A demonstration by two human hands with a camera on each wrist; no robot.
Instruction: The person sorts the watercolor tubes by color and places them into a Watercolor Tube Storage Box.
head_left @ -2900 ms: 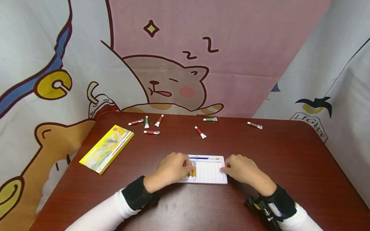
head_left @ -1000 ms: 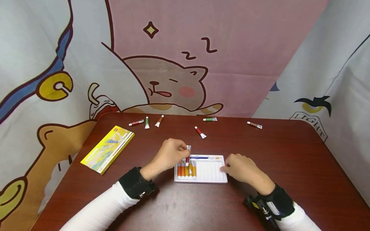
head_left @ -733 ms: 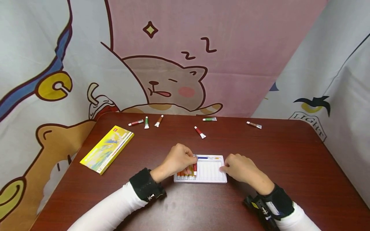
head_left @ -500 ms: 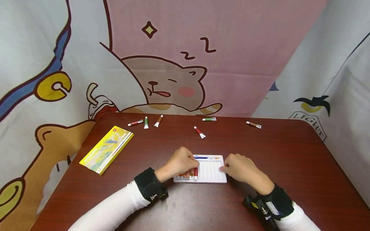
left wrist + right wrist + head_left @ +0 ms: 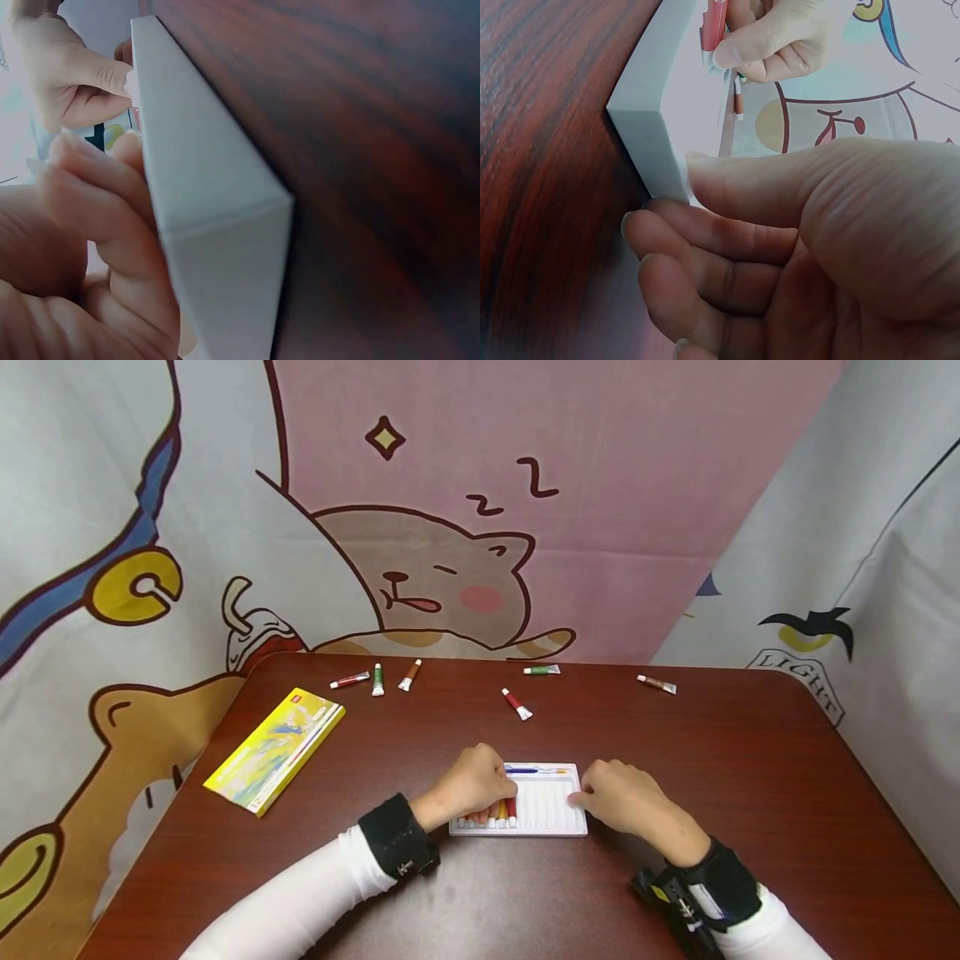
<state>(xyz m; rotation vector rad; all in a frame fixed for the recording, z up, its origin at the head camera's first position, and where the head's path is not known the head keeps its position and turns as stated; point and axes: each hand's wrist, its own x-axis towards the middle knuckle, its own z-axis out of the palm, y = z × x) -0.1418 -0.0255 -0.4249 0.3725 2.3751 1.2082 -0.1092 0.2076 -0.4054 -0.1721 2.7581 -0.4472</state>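
Left grip (image 5: pixel 474 783) pinches red tube (image 5: pixel 512 810), lower centre, which I judge light, squeezable, best held near its crimp; my right grip (image 5: pixel 628 797) clamps the tray (image 5: pixel 547 803).

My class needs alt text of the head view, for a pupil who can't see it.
A person's left hand pinches a red tube in a white tray while the right hand holds the tray's right end. Six loose tubes and a yellow box lie on the brown table.

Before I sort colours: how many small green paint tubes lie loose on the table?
2: back left green tube and back centre green tube; others may be hidden.
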